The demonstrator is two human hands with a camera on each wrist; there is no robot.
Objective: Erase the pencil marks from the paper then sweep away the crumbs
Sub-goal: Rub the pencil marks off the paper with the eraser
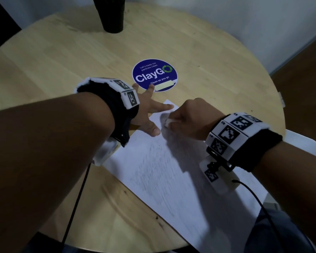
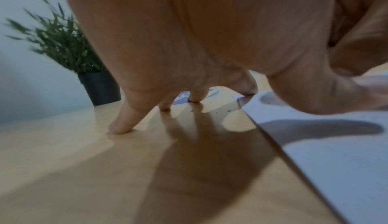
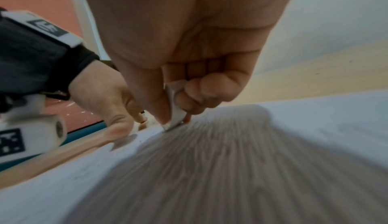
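Centrally, your right hand (image 1: 191,121) pinches a small white eraser (image 1: 168,122) between thumb and curled fingers, its lower end pressed onto the paper (image 1: 171,172) close to the sheet's far corner. In the right wrist view the eraser (image 3: 175,109) stands tilted, its tip touching the sheet (image 3: 315,128) at the head of a blurred grey shadow.

Your left hand (image 1: 146,108) lies spread, fingers straight and gripping nothing. The forefinger and thumb press on the paper's far-left margin; the other fingertips rest on the bare table (image 1: 62,57). The left wrist view confirms this: three fingertips (image 2: 120,127) touch the wood, and the thumb sits on the sheet (image 2: 335,153). Small dark crumbs (image 2: 228,110) lie on the table just beside the paper's corner.

The paper lies askew over the near-right part of the round wooden table, one corner pointing toward the table's centre. Faint grey pencil marks (image 1: 153,167) cover its middle.

A round blue sticker (image 1: 154,74) reading "ClayGo" is fixed at the table's centre, just beyond your left fingertips. At the far edge stands a black pot (image 2: 100,88) holding a green plant (image 2: 60,40); in the head view only the pot (image 1: 111,15) shows. Whether it holds soil you cannot tell.
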